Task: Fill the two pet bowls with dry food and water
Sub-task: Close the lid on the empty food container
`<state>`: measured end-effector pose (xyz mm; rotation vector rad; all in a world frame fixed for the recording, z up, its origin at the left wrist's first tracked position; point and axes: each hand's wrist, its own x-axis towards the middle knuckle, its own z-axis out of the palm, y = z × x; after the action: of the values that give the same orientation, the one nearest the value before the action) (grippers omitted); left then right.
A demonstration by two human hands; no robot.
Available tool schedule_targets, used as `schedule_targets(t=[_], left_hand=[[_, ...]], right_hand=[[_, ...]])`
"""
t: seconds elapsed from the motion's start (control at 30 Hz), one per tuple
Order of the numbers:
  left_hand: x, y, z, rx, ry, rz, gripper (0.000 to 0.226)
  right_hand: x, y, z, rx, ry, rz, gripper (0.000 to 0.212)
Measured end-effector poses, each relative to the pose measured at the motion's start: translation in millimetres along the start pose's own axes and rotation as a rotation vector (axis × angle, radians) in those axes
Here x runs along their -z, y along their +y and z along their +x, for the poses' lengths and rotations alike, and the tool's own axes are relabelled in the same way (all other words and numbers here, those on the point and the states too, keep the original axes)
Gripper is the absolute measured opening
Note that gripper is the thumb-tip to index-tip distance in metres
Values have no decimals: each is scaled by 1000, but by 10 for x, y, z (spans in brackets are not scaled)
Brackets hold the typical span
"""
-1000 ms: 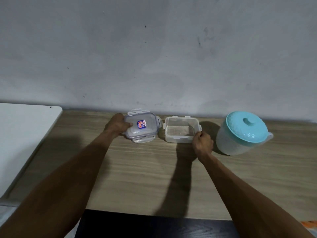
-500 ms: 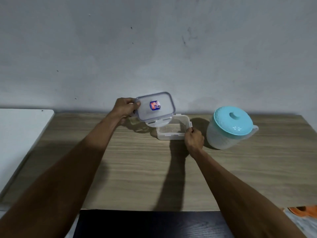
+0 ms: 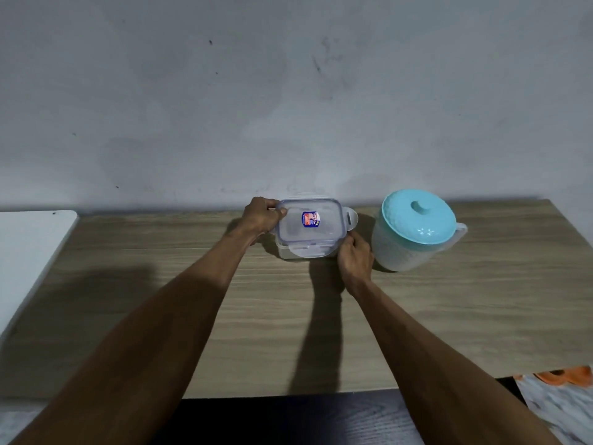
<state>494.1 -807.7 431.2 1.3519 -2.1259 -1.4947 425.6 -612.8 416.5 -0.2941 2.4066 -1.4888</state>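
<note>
Head view | left hand gripping lid, pressing it onto clear container | right hand bracing container's near-right corner, grip narrow | jug sitting right, capped | filling looking not yet started

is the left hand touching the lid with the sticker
Touching. The head view shows the left hand gripping the lid's left edge, thumb over the rim, with no gap between them.
</note>
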Motion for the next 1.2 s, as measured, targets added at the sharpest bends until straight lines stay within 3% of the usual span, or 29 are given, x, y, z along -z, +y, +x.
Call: schedule_targets(t=[0.3,0.4,0.57,0.67,0.77,0.83,1.0,1.2], left_hand=[[-84,-50,-152,-70,43,161,51],[-153,-32,-242,-96,75,144,62],[-201,-15,-382,-29,54,80,80],[-163,-67,-392,-32,44,101,81],[-125,-116,-411,-44,-17,103,77],[-122,-206,-381,-59,-40,82,81],[-124,-317,-385,-99,-39,86,82],[-110,-417,-316,-87,-88,114,88]], right_hand=[[30,-25,17,-47,-62,-60,34],[21,-49,12,-44,17,-131,31],[-18,-124,-57,319,137,-444,42],[-1,-239,32,510,-99,-562,73],[13,-361,251,565,-441,-795,100],[-9,-420,390,579,-565,-946,110],[-111,-526,502,605,-658,-1129,134],[-224,-531,551,621,-663,-1205,141]])
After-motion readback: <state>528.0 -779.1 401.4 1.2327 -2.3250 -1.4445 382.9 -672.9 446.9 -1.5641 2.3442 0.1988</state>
